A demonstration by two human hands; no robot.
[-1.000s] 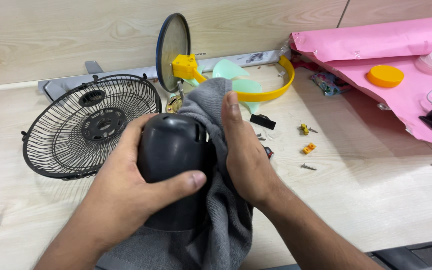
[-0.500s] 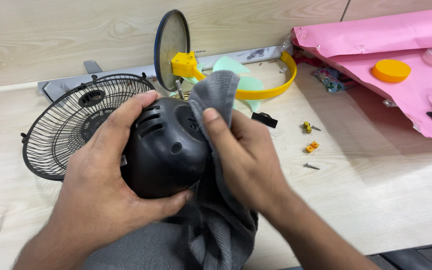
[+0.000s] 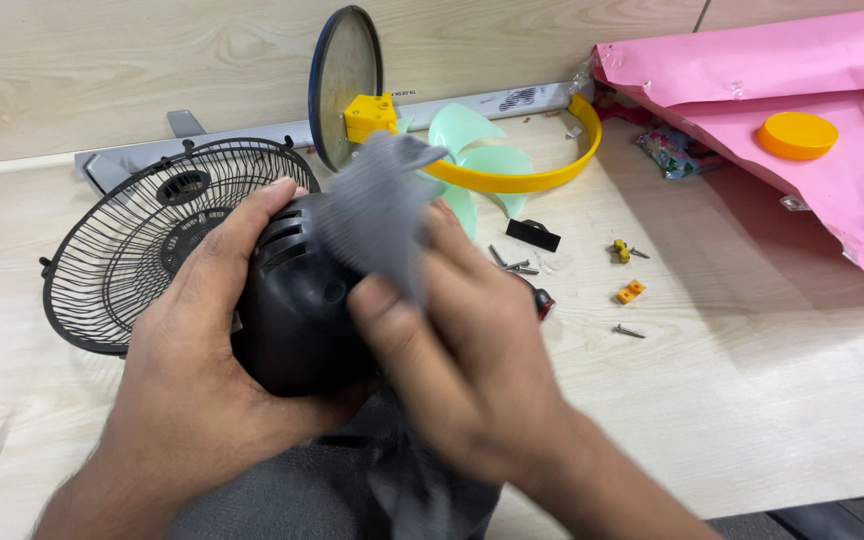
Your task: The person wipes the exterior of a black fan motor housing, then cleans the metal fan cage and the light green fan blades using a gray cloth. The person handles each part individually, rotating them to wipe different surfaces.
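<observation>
Black rounded plastic fan motor housing (image 3: 297, 310) held above the pale wood-grain tabletop (image 3: 752, 400), left hand (image 3: 192, 400) curled around its left side, right hand (image 3: 462, 370) closed on a grey cloth (image 3: 377, 215) pressed to its top; black wire fan grille (image 3: 142, 250) just left, loose screws (image 3: 512, 265) right, open tabletop toward the near right edge.

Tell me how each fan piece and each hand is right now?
Black motor housing: held up, being wiped.
Grey cloth: pressed on the housing.
Left hand: gripping the housing.
Right hand: holding the cloth.
Wire grille: detached, flat on the table.
Green blade: off, lying loose.
Screws: out, scattered.
</observation>
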